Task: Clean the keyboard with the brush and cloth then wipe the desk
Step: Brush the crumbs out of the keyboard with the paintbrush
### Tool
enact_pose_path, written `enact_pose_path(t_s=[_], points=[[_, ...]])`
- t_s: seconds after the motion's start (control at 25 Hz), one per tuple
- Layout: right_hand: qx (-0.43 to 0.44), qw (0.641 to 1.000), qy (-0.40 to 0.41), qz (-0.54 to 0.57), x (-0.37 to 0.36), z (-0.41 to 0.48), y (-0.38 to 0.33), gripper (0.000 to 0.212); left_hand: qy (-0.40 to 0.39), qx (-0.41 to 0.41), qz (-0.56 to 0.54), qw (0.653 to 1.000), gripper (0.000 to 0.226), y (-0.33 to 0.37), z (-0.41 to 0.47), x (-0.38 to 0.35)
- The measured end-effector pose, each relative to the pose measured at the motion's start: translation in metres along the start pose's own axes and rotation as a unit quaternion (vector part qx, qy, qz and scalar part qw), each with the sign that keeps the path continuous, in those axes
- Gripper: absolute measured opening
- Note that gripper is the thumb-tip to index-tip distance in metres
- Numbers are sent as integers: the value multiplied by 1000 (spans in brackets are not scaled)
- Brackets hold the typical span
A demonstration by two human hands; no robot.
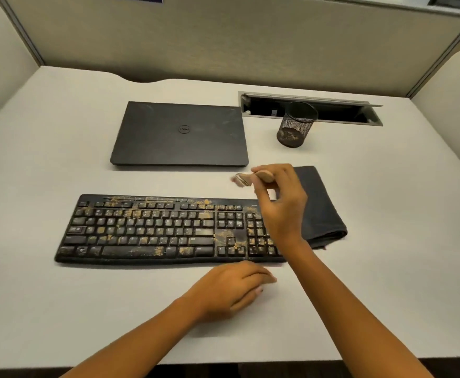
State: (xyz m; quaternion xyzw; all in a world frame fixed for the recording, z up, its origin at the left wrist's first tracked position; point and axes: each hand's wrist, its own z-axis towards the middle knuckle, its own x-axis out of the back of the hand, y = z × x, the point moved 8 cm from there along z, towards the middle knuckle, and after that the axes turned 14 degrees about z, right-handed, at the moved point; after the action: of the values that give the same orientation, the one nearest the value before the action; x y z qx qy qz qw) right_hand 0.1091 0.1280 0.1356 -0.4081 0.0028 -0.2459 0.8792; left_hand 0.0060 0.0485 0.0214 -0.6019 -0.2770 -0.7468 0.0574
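A: The right hand (280, 205) is gripping the brush (246, 179) near the keyboard's (147, 227) far right corner; the left hand (231, 287) is lying loose, empty.

B: Hard flicking could be scattering crumbs (224, 236) onto the neighbouring cloth (321, 203).

Beige cubicle partitions (223, 42) (fabric-faced) on three sides.

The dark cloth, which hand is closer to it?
Right. The right hand, gripping the brush, is just left of the cloth, overlapping its edge; the left hand is at the front edge of the keyboard, well clear.
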Motion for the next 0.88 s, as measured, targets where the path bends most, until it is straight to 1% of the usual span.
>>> enact_pose_path(t_s=[0.08,0.16,0.24,0.32,0.4,0.52,0.6,0.72,0.88], points=[[-17,1000,-13,5,-25,-8,-10,7,66,44,25,997,40,-32,-38,33],[-35,999,-26,13,-50,-14,-17,8,127,104,52,985,43,-71,-82,66],[-54,997,-42,20,-77,-18,-22,13,174,175,87,965,44,-112,-128,99],[-63,996,-66,16,-102,-19,-25,12,193,261,123,938,43,-155,-174,123],[-69,993,-91,11,-122,-18,-27,9,192,336,149,910,46,-196,-215,137],[-72,988,-136,9,-142,-15,-31,9,166,407,180,880,56,-253,-261,140],[-67,986,-150,-10,-146,-10,-30,9,146,436,191,867,62,-284,-281,137],[-86,985,-141,-44,-138,-1,-20,7,125,469,188,854,66,-319,-296,132],[-131,981,-123,-71,-120,1,-6,9,105,473,197,852,67,-338,-291,127]])
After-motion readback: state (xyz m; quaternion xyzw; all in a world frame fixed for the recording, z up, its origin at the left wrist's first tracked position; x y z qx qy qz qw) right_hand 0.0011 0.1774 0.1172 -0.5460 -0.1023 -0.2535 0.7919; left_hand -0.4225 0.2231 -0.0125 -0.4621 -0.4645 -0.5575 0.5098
